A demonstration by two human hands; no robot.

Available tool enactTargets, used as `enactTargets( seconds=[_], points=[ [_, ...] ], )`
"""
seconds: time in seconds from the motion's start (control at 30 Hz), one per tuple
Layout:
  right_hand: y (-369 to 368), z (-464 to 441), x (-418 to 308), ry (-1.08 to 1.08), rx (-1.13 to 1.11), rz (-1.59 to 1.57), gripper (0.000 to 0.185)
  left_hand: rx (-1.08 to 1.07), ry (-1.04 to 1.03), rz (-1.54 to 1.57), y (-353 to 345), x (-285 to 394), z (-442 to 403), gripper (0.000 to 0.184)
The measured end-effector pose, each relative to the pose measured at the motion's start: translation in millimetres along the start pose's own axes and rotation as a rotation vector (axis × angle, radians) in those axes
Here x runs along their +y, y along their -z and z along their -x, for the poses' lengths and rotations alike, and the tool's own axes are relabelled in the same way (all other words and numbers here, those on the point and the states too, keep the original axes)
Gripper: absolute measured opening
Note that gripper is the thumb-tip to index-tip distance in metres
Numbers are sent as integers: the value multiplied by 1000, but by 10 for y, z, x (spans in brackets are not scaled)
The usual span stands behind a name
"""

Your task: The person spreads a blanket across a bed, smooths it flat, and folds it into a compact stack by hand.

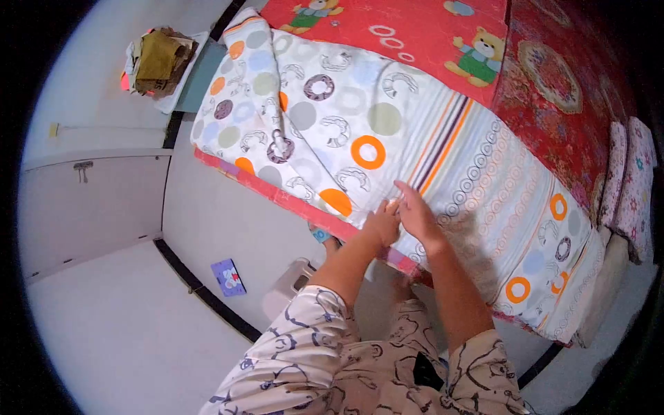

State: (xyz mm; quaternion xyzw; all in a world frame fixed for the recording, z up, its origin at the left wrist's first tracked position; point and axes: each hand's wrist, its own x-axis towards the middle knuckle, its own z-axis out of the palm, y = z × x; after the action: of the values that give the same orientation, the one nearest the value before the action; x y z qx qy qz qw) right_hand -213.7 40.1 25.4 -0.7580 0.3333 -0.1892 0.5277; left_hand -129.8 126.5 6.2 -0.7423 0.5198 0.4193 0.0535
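Observation:
A white bed sheet [346, 104] with orange, grey and green circles and a striped band lies across the bed, its left part folded over in a loose layer. Near the bed's front edge, my left hand [382, 223] is closed, its curled fingers pinching the sheet. Just to its right, my right hand [415, 213] rests edge-down on the striped part, fingers stretched out and the hand open. The two hands nearly touch.
Under the sheet are a red bear-print cover [422, 28] and a red floral cover [553, 76]. Folded floral bedding [633, 180] sits at the right. A grey-pink stool [287, 287] and a purple picture card [228, 277] are on the floor; folded clothes [160, 62] lie upper left.

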Motion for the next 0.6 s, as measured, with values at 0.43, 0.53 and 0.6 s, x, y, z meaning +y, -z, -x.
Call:
enactTargets(
  seconds=[0.43, 0.53, 0.6],
  points=[
    [-909, -382, -62, -503, -366, 995, 35, 550, -306, 122, 1351, -1639, 58, 26],
    [-1025, -521, 54, -651, -425, 1039, 26, 663, -324, -364, 1927, -2205, -151, 26],
    [-1070, -432, 431, -703, -231, 946, 22, 572, -187, -763, 2233, -2617, -327, 31]
  ],
)
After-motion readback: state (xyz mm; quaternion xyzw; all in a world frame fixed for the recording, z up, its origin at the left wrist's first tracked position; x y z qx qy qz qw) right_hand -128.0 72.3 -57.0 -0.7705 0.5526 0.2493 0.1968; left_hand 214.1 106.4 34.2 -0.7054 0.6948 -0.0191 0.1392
